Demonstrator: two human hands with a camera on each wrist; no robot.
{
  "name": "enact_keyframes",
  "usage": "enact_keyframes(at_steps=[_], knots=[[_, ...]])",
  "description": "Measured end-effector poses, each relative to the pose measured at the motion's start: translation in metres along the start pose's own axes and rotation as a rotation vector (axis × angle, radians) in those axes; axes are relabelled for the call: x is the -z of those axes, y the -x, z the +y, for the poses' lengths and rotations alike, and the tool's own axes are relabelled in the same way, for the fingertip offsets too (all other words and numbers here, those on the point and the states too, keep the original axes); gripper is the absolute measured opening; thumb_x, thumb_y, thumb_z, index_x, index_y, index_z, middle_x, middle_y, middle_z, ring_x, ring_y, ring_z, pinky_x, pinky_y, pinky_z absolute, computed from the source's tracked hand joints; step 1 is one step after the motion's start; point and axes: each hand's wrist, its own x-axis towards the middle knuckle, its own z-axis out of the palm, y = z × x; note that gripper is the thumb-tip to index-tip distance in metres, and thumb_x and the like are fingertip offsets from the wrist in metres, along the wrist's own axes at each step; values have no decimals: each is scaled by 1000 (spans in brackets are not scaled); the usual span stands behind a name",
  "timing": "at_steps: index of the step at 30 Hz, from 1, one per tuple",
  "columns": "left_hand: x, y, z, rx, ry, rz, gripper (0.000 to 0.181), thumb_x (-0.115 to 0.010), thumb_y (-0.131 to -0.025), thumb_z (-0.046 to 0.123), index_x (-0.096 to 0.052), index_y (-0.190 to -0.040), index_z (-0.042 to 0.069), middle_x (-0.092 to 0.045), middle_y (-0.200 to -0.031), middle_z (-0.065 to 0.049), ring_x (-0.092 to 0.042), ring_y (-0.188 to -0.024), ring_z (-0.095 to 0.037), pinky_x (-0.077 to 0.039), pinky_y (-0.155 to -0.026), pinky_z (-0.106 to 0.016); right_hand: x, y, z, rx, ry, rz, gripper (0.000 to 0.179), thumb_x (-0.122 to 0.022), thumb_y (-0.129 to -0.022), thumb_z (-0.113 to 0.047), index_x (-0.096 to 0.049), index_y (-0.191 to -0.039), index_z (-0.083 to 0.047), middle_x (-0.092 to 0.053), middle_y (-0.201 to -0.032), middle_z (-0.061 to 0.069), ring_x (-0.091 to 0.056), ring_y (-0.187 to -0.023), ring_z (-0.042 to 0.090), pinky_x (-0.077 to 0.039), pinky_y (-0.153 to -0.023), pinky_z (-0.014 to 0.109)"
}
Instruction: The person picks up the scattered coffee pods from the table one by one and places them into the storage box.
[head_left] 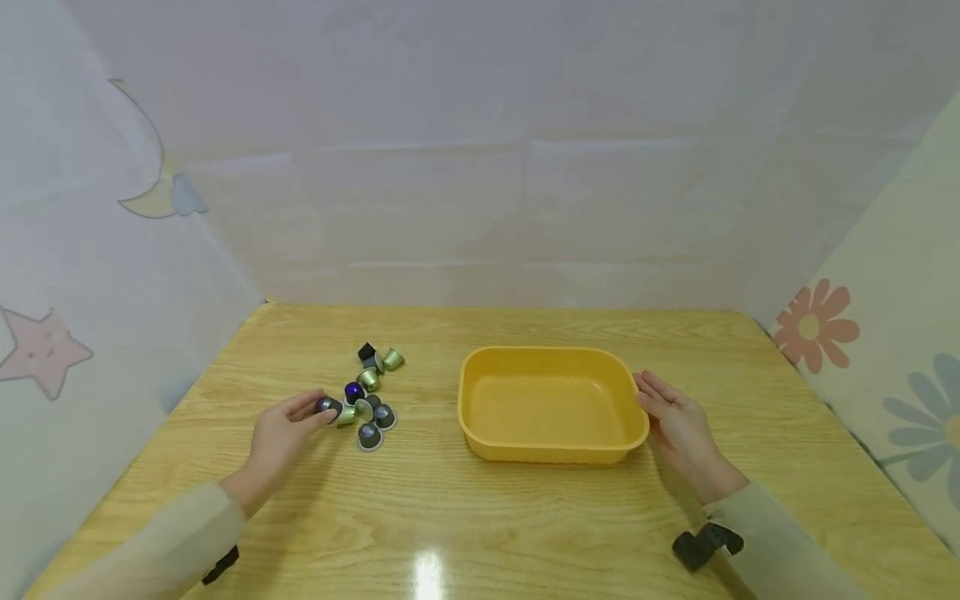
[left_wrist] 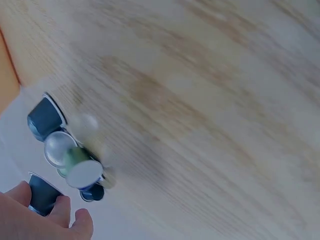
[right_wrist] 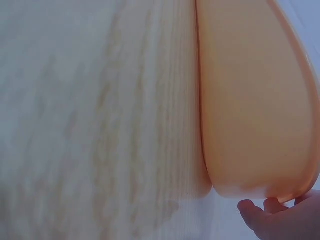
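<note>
My left hand pinches a dark coffee capsule between thumb and fingers, at the left side of a small cluster of capsules. Beside it in the head view lie a purple capsule, a light green capsule and several dark grey ones, such as the nearest grey capsule. To the right stands a yellow plastic basin with nothing inside. My right hand rests its fingers against the basin's right end, fingertips right at the rim and outer wall in the right wrist view.
A black piece and another green capsule lie at the back of the cluster. The wooden table ends at a pale sheet behind, with printed sheets at both sides.
</note>
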Motion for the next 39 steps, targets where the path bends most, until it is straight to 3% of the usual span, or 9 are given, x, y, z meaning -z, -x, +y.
enact_keyframes(at_steps=[11, 14, 17, 20, 28, 36, 39], knots=[[-18, -2, 14, -24, 29, -32, 55, -68, -93, 15, -47, -139, -5, -46, -141, -24, -44, -131, -36, -39, -105, -45, 0, -1, -2, -1, 1, -3, 57, -36, -105, -6, -7, -155, -3, -9, -161, 11, -23, -142, 13, -37, -101, 14], [-23, 0, 16, -20, 40, -27, 53, -69, -92, 14, -49, -138, -4, -47, -140, -23, -46, -130, -35, -40, -105, -43, 0, -1, -2, 4, 9, -7, 57, -36, -105, -6, -7, -154, -3, -9, -161, 12, -36, -134, 2, -38, -100, 14], [-27, 1, 19, -24, 40, -19, 50, -69, -92, 12, -51, -136, -3, -50, -139, -22, -49, -128, -33, -41, -104, -41, 0, -1, -2, 7, 4, -9, 58, -38, -105, -6, -7, -154, -3, -8, -160, 12, -49, -116, -9, -39, -99, 13], [-32, 3, 21, -39, 55, -24, 49, -69, -92, 11, -52, -136, -4, -52, -136, -22, -50, -127, -33, -42, -104, -42, 1, -1, -2, 8, -11, -9, 59, -40, -105, -7, -8, -154, -3, -8, -160, 13, -53, -101, -14, -40, -98, 13], [-48, 2, 31, -50, 108, -57, 47, -68, -93, 11, -53, -135, -4, -56, -132, -22, -52, -125, -33, -42, -104, -44, 4, 1, -3, 8, -38, -22, 63, -43, -104, -10, -6, -154, -2, -7, -160, 14, -54, -102, -14, -42, -96, 12], [-64, 8, 35, -81, 141, -89, 44, -67, -92, 6, -55, -134, -3, -57, -132, -21, -56, -121, -29, -52, -89, -25, 2, 1, -3, -13, -20, -9, 62, -43, -104, -8, -8, -155, -4, -9, -160, 11, -54, -100, -14, -42, -95, 12], [-68, 10, 36, -93, 164, -92, 43, -67, -92, 4, -56, -132, -5, -58, -130, -22, -57, -120, -30, -53, -86, -23, 2, 0, -3, -16, -6, -4, 62, -44, -104, -8, -9, -155, -4, -11, -158, 11, -54, -99, -14, -42, -95, 12]])
